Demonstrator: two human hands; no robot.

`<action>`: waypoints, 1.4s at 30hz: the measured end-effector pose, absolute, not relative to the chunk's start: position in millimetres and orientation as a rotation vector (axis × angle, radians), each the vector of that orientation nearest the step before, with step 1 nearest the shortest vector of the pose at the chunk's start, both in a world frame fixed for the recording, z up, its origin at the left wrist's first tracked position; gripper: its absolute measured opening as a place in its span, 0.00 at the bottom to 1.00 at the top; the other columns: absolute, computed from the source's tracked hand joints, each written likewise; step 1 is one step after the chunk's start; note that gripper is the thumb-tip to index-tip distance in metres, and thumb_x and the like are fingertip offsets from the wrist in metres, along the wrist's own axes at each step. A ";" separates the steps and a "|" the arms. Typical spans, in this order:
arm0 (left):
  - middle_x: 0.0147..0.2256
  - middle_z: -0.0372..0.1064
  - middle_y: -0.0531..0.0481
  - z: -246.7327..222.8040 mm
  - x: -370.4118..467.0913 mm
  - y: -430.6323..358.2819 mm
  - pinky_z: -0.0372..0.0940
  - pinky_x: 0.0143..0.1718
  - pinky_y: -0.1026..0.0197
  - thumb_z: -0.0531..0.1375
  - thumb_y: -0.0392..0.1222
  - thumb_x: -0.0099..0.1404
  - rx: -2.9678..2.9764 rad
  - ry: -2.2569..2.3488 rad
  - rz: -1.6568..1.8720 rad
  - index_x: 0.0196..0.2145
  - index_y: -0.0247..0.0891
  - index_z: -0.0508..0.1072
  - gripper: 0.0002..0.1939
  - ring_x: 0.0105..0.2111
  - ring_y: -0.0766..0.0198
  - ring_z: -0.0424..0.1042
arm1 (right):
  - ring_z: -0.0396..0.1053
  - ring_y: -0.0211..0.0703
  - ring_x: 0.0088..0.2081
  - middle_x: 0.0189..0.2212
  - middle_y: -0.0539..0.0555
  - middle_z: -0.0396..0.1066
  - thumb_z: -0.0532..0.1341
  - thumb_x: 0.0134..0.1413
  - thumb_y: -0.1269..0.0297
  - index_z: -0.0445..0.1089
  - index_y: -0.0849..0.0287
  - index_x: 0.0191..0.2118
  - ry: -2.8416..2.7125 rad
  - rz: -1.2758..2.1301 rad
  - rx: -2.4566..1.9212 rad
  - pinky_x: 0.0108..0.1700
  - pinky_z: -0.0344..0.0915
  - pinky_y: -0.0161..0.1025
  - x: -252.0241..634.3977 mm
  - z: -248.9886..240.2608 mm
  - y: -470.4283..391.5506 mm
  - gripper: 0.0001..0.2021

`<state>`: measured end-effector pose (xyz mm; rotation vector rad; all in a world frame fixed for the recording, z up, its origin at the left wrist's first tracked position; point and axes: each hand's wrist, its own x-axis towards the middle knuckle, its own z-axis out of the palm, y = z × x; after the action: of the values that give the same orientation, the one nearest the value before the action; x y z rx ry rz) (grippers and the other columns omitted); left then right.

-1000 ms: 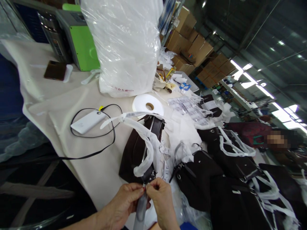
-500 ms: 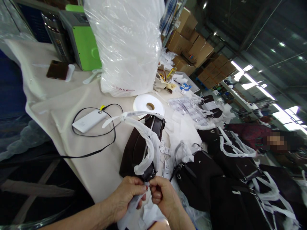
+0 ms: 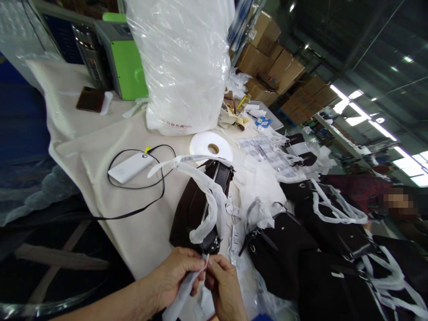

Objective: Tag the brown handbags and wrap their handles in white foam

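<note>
A dark brown handbag [image 3: 192, 209] lies on the cloth-covered table, its handles wrapped in white tissue [image 3: 210, 191]. At its near end, my left hand [image 3: 180, 272] pinches a strip of white tissue [image 3: 182, 296] that hangs down toward me. Close beside it, my right hand [image 3: 222, 278] pinches the same strip, its fingertips almost touching those of the left. Beyond the bag lies a white roll [image 3: 211, 147] with a brown core.
Several dark bags [image 3: 277, 249] with wrapped handles are piled at the right. A white power bank [image 3: 130, 167] with a black cord lies left. Behind stand a large plastic-wrapped bundle [image 3: 183, 71], a green box [image 3: 129, 69] and a flask [image 3: 92, 55]. A person [image 3: 354, 191] is at far right.
My right hand has turned and its curled fingers have loosened, with thumb and forefinger at the strip. The whole view has shifted slightly, so the table contents appear further right.
</note>
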<state>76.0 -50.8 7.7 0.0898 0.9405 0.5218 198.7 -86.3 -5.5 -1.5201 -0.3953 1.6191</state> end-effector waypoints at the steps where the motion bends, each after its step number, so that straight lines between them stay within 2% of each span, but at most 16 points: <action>1: 0.11 0.63 0.50 8.1 75.1 -50.3 0.51 0.10 0.68 0.63 0.36 0.38 0.101 0.953 0.516 0.15 0.31 0.67 0.08 0.09 0.71 0.57 | 0.47 0.28 0.16 0.12 0.46 0.59 0.66 0.36 0.60 0.68 0.63 0.20 -0.411 1.631 -1.517 0.20 0.41 0.31 199.1 -3.3 -84.4 0.11; 6: 0.11 0.63 0.49 7.9 72.2 -49.1 0.51 0.10 0.68 0.63 0.36 0.37 0.119 0.970 0.510 0.15 0.31 0.66 0.08 0.09 0.71 0.56 | 0.46 0.27 0.15 0.12 0.45 0.58 0.66 0.36 0.61 0.68 0.64 0.18 -0.528 1.593 -1.585 0.19 0.38 0.31 199.9 4.8 -79.9 0.11; 13: 0.12 0.63 0.50 9.1 68.5 -48.6 0.51 0.13 0.66 0.62 0.39 0.36 0.175 0.993 0.478 0.16 0.32 0.69 0.08 0.10 0.71 0.55 | 0.46 0.28 0.15 0.12 0.44 0.57 0.63 0.40 0.57 0.70 0.64 0.20 -0.835 1.505 -1.740 0.18 0.39 0.31 202.2 9.5 -74.7 0.13; 20: 0.12 0.57 0.54 22.3 70.1 -55.4 0.46 0.18 0.65 0.58 0.46 0.45 0.639 1.177 0.621 0.12 0.35 0.66 0.13 0.13 0.71 0.53 | 0.46 0.29 0.16 0.12 0.43 0.55 0.63 0.37 0.62 0.66 0.62 0.18 -0.822 1.459 -1.746 0.19 0.41 0.31 193.4 17.0 -68.6 0.09; 25: 0.12 0.52 0.57 17.3 68.7 -60.3 0.46 0.19 0.64 0.54 0.47 0.51 0.874 1.228 0.641 0.14 0.38 0.65 0.14 0.14 0.68 0.51 | 0.45 0.28 0.15 0.11 0.42 0.55 0.62 0.34 0.64 0.63 0.61 0.17 -0.714 1.437 -1.765 0.19 0.40 0.31 187.0 21.3 -65.9 0.08; 31: 0.22 0.63 0.52 18.0 64.2 -62.1 0.54 0.29 0.64 0.53 0.46 0.56 1.116 1.174 0.690 0.20 0.38 0.67 0.12 0.25 0.62 0.62 | 0.43 0.27 0.14 0.11 0.41 0.53 0.60 0.33 0.66 0.62 0.61 0.18 -0.637 1.460 -1.726 0.18 0.39 0.31 190.8 14.7 -66.9 0.06; 33: 0.20 0.61 0.53 18.2 65.6 -63.5 0.53 0.27 0.64 0.53 0.46 0.56 1.095 1.201 0.671 0.20 0.39 0.67 0.12 0.23 0.63 0.60 | 0.44 0.27 0.14 0.11 0.41 0.53 0.61 0.33 0.66 0.62 0.61 0.17 -0.630 1.459 -1.719 0.18 0.39 0.31 189.9 12.3 -66.7 0.07; 37: 0.12 0.48 0.57 20.1 72.6 -66.0 0.46 0.21 0.64 0.52 0.48 0.54 0.874 1.306 0.608 0.15 0.39 0.62 0.15 0.15 0.67 0.50 | 0.45 0.27 0.14 0.11 0.42 0.54 0.63 0.34 0.64 0.64 0.62 0.18 -0.620 1.486 -1.666 0.18 0.39 0.31 186.6 15.4 -68.9 0.08; 40: 0.11 0.50 0.57 22.8 77.5 -66.0 0.47 0.21 0.65 0.54 0.48 0.51 0.754 1.301 0.648 0.13 0.37 0.63 0.15 0.16 0.69 0.51 | 0.46 0.27 0.15 0.13 0.43 0.55 0.64 0.36 0.59 0.69 0.63 0.24 -0.555 1.437 -1.644 0.18 0.41 0.30 200.5 21.6 -85.3 0.11; 42: 0.12 0.54 0.56 23.3 78.8 -65.9 0.47 0.21 0.66 0.57 0.48 0.49 0.665 1.280 0.660 0.14 0.35 0.65 0.15 0.15 0.70 0.52 | 0.48 0.28 0.16 0.13 0.43 0.56 0.65 0.35 0.55 0.71 0.64 0.28 -0.471 1.284 -1.698 0.18 0.43 0.30 224.7 20.8 -110.3 0.16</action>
<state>78.8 -65.9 23.3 0.6650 1.2798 0.6596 224.7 -110.3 20.8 -1.6979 -0.4713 1.2842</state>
